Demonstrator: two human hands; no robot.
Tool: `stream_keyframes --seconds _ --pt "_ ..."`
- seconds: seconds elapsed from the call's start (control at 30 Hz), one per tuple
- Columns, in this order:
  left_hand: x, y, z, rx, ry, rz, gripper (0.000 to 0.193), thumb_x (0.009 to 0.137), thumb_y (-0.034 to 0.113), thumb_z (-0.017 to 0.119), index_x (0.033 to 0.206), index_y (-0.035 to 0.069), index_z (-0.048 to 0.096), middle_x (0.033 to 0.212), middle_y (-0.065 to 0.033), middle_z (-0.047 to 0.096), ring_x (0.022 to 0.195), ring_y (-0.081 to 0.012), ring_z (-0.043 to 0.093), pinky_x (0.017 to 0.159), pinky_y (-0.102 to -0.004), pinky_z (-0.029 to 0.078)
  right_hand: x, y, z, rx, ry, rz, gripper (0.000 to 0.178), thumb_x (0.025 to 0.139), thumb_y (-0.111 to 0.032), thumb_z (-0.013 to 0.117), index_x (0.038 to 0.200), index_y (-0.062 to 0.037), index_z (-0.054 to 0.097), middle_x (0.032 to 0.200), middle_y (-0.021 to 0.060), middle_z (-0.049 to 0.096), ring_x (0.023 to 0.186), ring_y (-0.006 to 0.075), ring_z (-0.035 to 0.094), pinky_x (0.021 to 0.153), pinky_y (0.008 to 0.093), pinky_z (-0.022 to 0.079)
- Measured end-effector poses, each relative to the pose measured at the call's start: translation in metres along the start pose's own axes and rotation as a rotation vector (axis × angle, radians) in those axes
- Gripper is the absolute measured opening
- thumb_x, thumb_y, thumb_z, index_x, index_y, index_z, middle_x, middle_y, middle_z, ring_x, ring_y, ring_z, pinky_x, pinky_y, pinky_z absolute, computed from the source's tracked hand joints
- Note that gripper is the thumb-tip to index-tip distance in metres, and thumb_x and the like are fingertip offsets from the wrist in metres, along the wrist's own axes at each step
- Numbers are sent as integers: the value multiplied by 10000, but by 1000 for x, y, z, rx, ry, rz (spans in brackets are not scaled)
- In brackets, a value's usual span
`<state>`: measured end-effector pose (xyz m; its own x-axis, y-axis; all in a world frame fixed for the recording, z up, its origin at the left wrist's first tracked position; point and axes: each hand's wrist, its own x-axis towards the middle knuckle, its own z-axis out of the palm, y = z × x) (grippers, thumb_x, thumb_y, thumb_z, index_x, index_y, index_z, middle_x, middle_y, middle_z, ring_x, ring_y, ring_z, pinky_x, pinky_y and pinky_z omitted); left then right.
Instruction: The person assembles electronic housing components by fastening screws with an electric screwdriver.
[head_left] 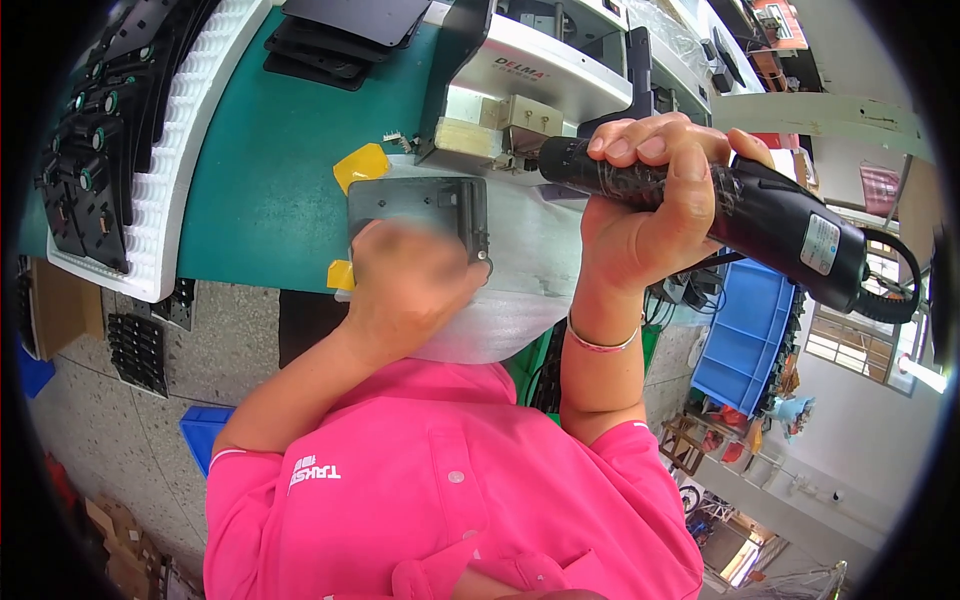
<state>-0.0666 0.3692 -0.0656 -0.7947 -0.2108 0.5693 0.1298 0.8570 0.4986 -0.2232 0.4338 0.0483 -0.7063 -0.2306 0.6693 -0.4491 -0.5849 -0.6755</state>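
Observation:
In my right hand (665,185), fingers wrapped around its barrel, is a black electric screwdriver (790,220). It lies nearly sideways, its narrower end to the left beside the bench machine and its cable end to the right. My left hand (415,285) bends over a dark square housing (425,195) on the bench. The thumb reaches the housing's right edge, by a small round metal part; a smear covers the middle of the hand and the fingers there. Yellow pieces (360,166) show at the housing's upper left and lower left.
A white and grey bench machine (545,70) stands just beyond the housing. Black plates (345,35) are stacked on the green bench top (270,180). At the left, a white foam tray (160,220) carries several black parts. A blue crate (745,330) is at the right.

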Motion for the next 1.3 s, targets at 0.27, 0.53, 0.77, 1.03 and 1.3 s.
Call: stream_keyframes --seconds 0.27,0.53,0.77,1.03,1.3 --pt "-2 1 -2 -1 -12 28 120 703 172 706 811 214 674 827 69 550 870 -144 534 895 -423 290 12 3 0 15 -113 155 390 862 50 571 1191 13 365 722 108 587 549 157 584 536 299 524" --pt "-2 -1 -3 -74 -4 -52 217 712 117 679 920 172 659 894 34 575 889 -182 541 904 -423 274 -19 -33 -17 122 -87 201 446 865 28 560 1241 -75 343 683 97 524 512 183 504 496 350 511" --pt "0 -2 -5 -61 -47 10 249 674 80 688 883 215 684 897 53 563 922 -168 531 893 -421 269 -67 -53 -31 93 -121 228 457 875 -93 660 1232 -99 375 678 88 505 554 203 500 497 364 508" --pt "-1 -2 -3 -57 -57 -11 293 675 44 675 890 239 719 895 51 569 923 -170 533 887 -403 249 -80 -41 -29 45 -65 202 454 870 -77 672 1199 -84 359 672 84 533 526 199 516 504 355 515" --pt "-2 -1 -3 -60 -56 -27 292 675 36 670 875 241 725 887 50 563 924 -171 534 882 -405 250 -82 -38 -27 12 -79 202 479 868 -83 673 1207 -80 336 651 86 534 518 195 517 504 345 517"
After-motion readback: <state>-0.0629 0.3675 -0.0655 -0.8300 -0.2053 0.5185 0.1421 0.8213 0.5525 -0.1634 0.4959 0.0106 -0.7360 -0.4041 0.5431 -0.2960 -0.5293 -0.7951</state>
